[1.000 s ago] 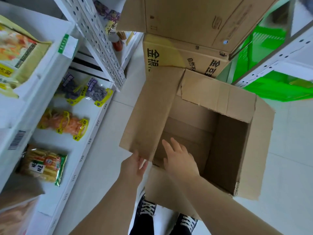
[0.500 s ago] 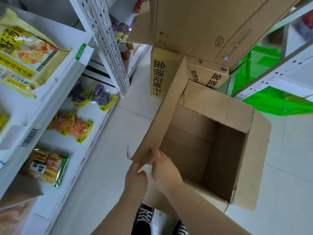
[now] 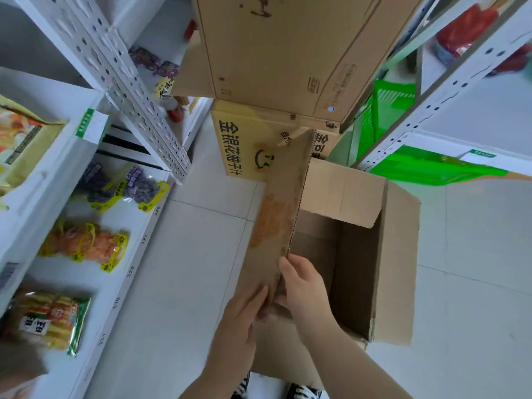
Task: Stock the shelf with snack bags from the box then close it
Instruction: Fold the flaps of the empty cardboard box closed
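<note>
An empty brown cardboard box (image 3: 397,269) stands open on the floor in front of me. Its long left flap (image 3: 283,208) stands almost upright, edge toward me. My left hand (image 3: 244,315) presses flat on the flap's outer face near its bottom end. My right hand (image 3: 305,286) grips the same flap from the inner side, fingers wrapped over its edge. On the white shelf (image 3: 121,283) at left lie snack bags: a purple one (image 3: 135,187), an orange one (image 3: 86,243) and a yellow-green one (image 3: 46,321).
Two closed cartons are stacked behind the box, a printed one (image 3: 239,145) below a larger one (image 3: 288,53). A perforated white upright (image 3: 121,82) crosses the upper left. Green baskets (image 3: 426,165) sit under the right-hand shelving. My shoes (image 3: 302,391) show below the box on white tile.
The left flap has swung up from lying outward to nearly vertical. Both hands came together on its near end, and the camera has shifted closer.
</note>
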